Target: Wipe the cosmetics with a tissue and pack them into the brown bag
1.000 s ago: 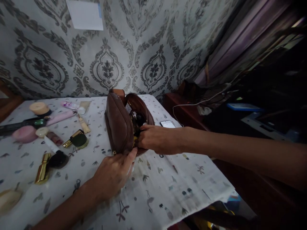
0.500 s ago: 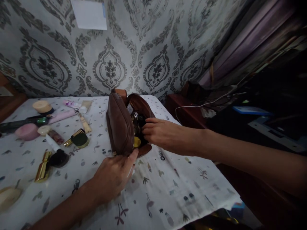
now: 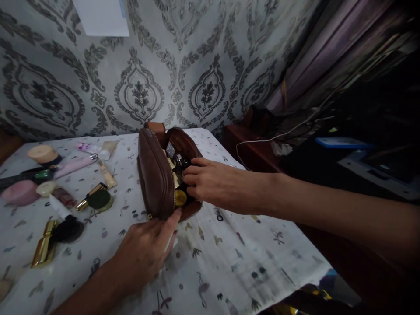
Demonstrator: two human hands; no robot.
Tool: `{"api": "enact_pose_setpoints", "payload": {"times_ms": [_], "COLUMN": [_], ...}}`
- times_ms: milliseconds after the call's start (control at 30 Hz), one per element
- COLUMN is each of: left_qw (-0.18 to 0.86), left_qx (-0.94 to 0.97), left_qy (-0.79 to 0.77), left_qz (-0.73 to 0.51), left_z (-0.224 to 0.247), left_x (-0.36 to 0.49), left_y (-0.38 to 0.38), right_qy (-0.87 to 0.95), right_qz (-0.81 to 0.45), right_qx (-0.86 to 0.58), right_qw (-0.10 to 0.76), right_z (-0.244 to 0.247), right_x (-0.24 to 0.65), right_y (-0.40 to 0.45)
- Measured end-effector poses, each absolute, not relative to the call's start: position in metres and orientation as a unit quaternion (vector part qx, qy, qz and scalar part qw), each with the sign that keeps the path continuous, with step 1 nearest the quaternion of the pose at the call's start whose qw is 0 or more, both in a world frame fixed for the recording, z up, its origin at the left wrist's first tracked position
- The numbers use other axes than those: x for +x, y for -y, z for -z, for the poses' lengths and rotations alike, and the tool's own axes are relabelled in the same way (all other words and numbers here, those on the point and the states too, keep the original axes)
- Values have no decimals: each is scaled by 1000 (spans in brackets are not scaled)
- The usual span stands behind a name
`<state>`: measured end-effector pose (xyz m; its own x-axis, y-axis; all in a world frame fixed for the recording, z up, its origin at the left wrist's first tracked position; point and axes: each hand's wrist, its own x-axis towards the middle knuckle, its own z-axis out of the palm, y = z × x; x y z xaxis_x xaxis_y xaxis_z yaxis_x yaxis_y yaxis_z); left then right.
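A printed white cloth (image 3: 203,245) covers the table; on it, centre-far, stands the unzipped brown bag (image 3: 155,175), cosmetics scattered to its left. From the right, the right hand (image 3: 213,183) reaches in, fingers loosely curled, grip hidden. The left hand (image 3: 144,249) touches the bag's near end, index finger extended. Inside lies a yellow round item (image 3: 180,198).

This looks like a room in a home. Behind a desk (image 3: 210,245) spread with a white printed cloth, damask-patterned wallpaper (image 3: 177,78) covers the wall, with a plain sheet of paper (image 3: 103,17) on it. To the right hangs a purplish curtain (image 3: 323,48), and a white cable (image 3: 262,141) trails over dark red furniture (image 3: 249,151) beside the desk.
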<state>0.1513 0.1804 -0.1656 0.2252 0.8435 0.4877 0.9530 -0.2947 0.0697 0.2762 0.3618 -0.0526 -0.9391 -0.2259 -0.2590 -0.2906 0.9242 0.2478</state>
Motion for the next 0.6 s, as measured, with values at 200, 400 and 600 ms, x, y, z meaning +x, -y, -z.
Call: {"api": "enact_pose_setpoints", "payload": {"times_ms": [200, 400, 600], "left_qw": [138, 21, -46], "left_qx": [-719, -710, -721], "left_qy": [674, 703, 677], "left_qz": [98, -47, -140], "left_z": [157, 121, 93], "left_x": [162, 178, 177], "left_y": [-181, -202, -228], "right_qy": [-980, -980, -980], "right_qz": [-111, -121, -118], "right_qx": [-122, -120, -119], "right_qw": [109, 107, 106], "right_z": [51, 51, 51], "right_x": [276, 277, 280], "right_y": [-366, -365, -367]}}
